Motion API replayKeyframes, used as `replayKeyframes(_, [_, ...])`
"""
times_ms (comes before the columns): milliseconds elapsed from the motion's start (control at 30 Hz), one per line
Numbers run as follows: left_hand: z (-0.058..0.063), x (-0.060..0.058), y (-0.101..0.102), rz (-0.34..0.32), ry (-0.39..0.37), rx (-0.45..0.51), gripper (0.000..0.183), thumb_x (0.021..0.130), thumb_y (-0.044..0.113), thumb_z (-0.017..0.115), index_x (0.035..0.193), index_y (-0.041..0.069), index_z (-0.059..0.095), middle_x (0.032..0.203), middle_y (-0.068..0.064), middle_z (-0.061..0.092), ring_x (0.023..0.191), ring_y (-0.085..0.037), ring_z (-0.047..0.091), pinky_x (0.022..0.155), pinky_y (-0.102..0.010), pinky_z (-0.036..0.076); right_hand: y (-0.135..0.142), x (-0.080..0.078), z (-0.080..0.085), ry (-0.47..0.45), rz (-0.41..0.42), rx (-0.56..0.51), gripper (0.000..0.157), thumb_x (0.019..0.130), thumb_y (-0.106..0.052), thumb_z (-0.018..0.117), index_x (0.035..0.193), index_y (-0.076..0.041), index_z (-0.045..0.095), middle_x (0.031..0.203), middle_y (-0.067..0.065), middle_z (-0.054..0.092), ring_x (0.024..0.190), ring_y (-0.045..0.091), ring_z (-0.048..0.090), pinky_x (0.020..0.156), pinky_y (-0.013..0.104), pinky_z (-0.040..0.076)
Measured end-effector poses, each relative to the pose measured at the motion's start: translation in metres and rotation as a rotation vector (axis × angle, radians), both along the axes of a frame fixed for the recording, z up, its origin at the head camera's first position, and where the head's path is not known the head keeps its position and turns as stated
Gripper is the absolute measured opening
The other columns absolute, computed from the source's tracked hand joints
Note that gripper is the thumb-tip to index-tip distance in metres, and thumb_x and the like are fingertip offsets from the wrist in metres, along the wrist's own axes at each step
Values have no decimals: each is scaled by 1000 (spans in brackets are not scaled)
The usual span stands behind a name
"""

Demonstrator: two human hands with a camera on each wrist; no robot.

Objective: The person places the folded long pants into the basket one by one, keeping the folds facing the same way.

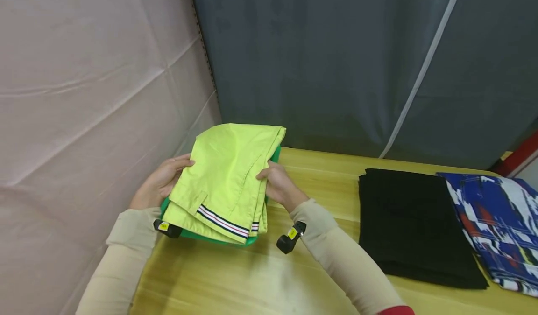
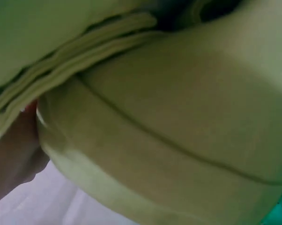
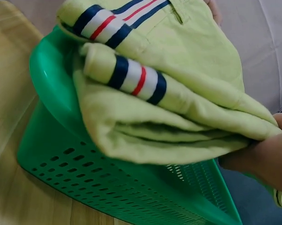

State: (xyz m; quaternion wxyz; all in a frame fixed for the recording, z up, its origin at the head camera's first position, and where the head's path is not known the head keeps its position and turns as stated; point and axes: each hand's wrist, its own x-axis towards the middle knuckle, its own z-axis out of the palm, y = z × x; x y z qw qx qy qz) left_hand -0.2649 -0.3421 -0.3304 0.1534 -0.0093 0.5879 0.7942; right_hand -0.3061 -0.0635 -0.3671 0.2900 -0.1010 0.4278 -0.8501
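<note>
One pinkish-grey, creased sheet (image 1: 84, 95) hangs at my far left. Beside it my left hand (image 1: 165, 179), coming out of a beige sleeve (image 1: 130, 249) with a small black device (image 1: 168, 228) at the wrist, grips the left edge of a folded lime-yellow cloth garment (image 1: 229, 165), the thumb lying against it. The garment is held over a green perforated plastic basket (image 3: 52, 77), covering most of its opening; its waistband, trimmed with a navy, white and red striped ribbon (image 3: 140, 79), lies toward me. I cannot tell whether the cloth's underside rests on the rim. The basket stands on a yellowish wooden table (image 1: 269, 282), in front of a dark grey curtain (image 1: 315, 72). My right hand (image 1: 282, 185) grips the garment's right edge, thumb above and fingers beneath the folded layers. Well apart to the right lies a flat, folded black cloth (image 1: 416, 226), and next to it a folded blue, white and red patterned cloth (image 1: 500, 226).
</note>
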Motion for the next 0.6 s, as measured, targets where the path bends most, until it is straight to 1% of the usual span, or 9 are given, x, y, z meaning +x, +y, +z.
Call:
replayKeyframes(133, [-5, -3, -2, 23, -5, 1, 62, 104, 8, 34, 154, 4, -3, 101, 5, 71, 89, -9, 69, 75, -21, 57, -5, -4, -5, -18, 1, -19, 88, 86, 22, 25, 154, -16, -17, 163, 12, -1, 150, 32, 3, 123, 48, 9])
replayKeyframes(267, [-12, -5, -6, 45, 4, -20, 62, 104, 9, 33, 154, 5, -3, 102, 7, 71, 91, -8, 69, 77, -21, 57, -10, -6, -10, -67, -33, 20, 87, 87, 22, 28, 154, -14, -17, 163, 12, -8, 150, 31, -5, 123, 46, 4])
replayKeyframes(333, [-15, -6, -8, 49, 6, -37, 62, 105, 10, 33, 154, 5, -4, 102, 8, 71, 91, -7, 69, 78, -21, 57, -12, -7, -12, -85, -54, 47, 88, 88, 22, 29, 152, -13, -20, 162, 12, -13, 150, 32, -9, 123, 46, 2])
replayKeyframes(400, [-18, -7, -10, 51, 3, -56, 63, 105, 10, 34, 155, 6, -4, 101, 9, 70, 91, -6, 69, 77, -21, 57, -13, -8, -14, -92, -72, 63, 88, 88, 22, 30, 153, -12, -19, 162, 12, -14, 150, 32, -10, 123, 46, 1])
replayKeyframes(500, [-23, -8, -12, 50, -3, -70, 62, 105, 10, 33, 155, 7, -2, 101, 9, 70, 89, -6, 68, 75, -22, 57, -15, -10, -17, -99, -97, 87, 87, 88, 22, 31, 153, -11, -17, 162, 12, -14, 150, 31, -9, 123, 45, 2])
replayKeyframes(600, [-27, -8, -15, 41, 1, -80, 60, 105, 10, 32, 155, 5, -1, 102, 9, 68, 90, -6, 66, 75, -22, 57, -17, -11, -20, -123, -124, 105, 86, 90, 21, 32, 154, -11, -13, 163, 11, -10, 150, 30, -6, 123, 44, 5])
